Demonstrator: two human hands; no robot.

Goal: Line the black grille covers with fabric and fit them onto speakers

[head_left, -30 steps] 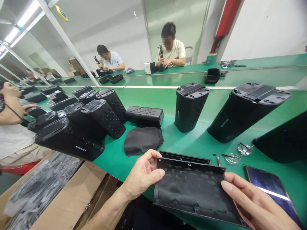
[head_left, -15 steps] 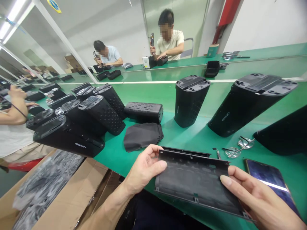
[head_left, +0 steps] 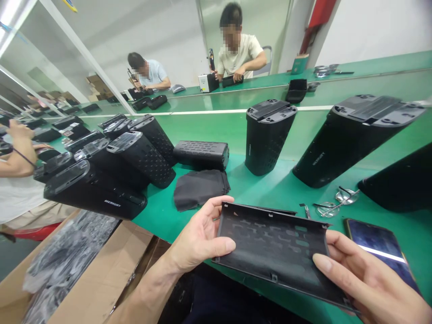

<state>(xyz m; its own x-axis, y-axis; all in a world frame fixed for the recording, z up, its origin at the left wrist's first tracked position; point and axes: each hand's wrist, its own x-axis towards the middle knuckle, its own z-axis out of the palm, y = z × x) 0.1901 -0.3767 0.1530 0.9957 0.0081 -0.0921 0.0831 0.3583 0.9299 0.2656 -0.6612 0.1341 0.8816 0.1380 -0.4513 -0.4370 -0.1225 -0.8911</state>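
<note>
A black plastic speaker housing shell [head_left: 270, 247], open side up with slotted holes showing in its curved inside, is held between my two hands. My left hand [head_left: 202, 238] grips its left end, thumb inside and fingers behind the wall. My right hand [head_left: 364, 274] grips the right end, its thumb on the inner surface. A thin black edge of a part shows just behind the shell's far rim. Beyond my left hand lies a stack of black fabric pieces [head_left: 200, 189]. Past it a closed black speaker housing [head_left: 202, 154] lies on its side.
Black housings [head_left: 266, 139] stand on the green table [head_left: 236, 180]; several more [head_left: 128, 157] cluster at left. Glasses [head_left: 332, 207] and a phone [head_left: 378, 247] lie at right. A cardboard box [head_left: 97, 265] of plastic-wrapped parts sits lower left. Co-workers sit across the table and at left.
The shell has tilted, with its inside facing me more and its slots showing more plainly. Both hands keep their hold. The view has shifted slightly.
</note>
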